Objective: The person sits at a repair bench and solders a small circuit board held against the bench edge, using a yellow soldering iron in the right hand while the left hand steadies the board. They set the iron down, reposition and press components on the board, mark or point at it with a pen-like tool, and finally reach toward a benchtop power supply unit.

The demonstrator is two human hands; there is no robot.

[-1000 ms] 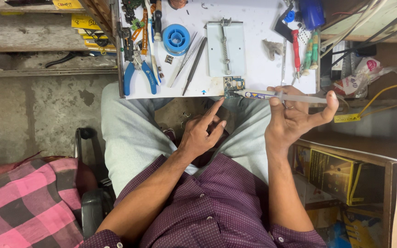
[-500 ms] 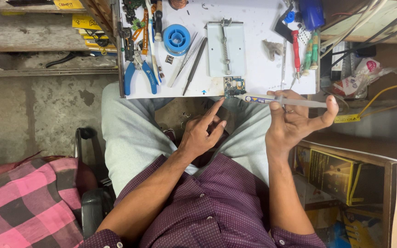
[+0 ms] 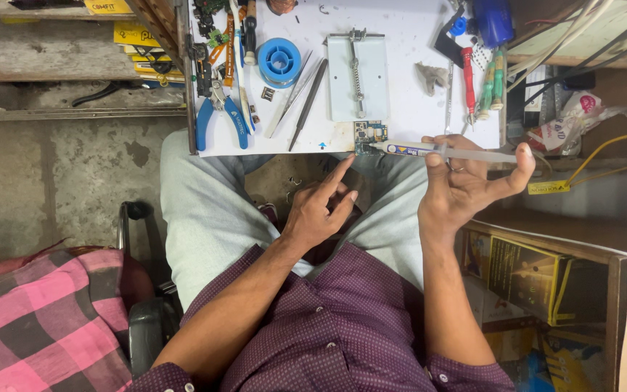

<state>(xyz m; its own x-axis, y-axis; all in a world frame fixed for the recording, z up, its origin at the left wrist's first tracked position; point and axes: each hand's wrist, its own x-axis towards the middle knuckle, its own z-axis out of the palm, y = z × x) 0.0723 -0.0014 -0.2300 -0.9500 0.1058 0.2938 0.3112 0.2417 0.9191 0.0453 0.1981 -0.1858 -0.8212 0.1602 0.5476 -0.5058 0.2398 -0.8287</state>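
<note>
- The left hand (image 3: 321, 210) hangs free over the lap, just below the worktop (image 3: 408, 43) edge — index finger stretched toward the small circuit board (image 3: 369, 135), other fingers loosely curled, holding nothing.
- The board lies at the very front edge of the worktop, below the metal holder (image 3: 358, 78) and not clamped in it; a fingertip pressed on its near corner would likely keep it from sliding off.
- The right hand (image 3: 466, 185) is closed around a syringe (image 3: 444, 151), thumb at the plunger end, nozzle touching or almost touching the board's right side.
- A slow, light thumb push looks wise — a small dab only, with the nozzle kept low and level and the wrist steadied.
- To the left, blue-handled pliers (image 3: 219, 116), a blue solder reel (image 3: 279, 62) and tweezers (image 3: 295, 98) lie well apart from the board.
- Hard to tell: whether the nozzle truly meets the board, and what is on the board — it is too small.
- The syringe's fill is unclear through its cloudy barrel.
- The worktop's far end is cut off by the frame, and the tools at its right edge crowd together.
</note>
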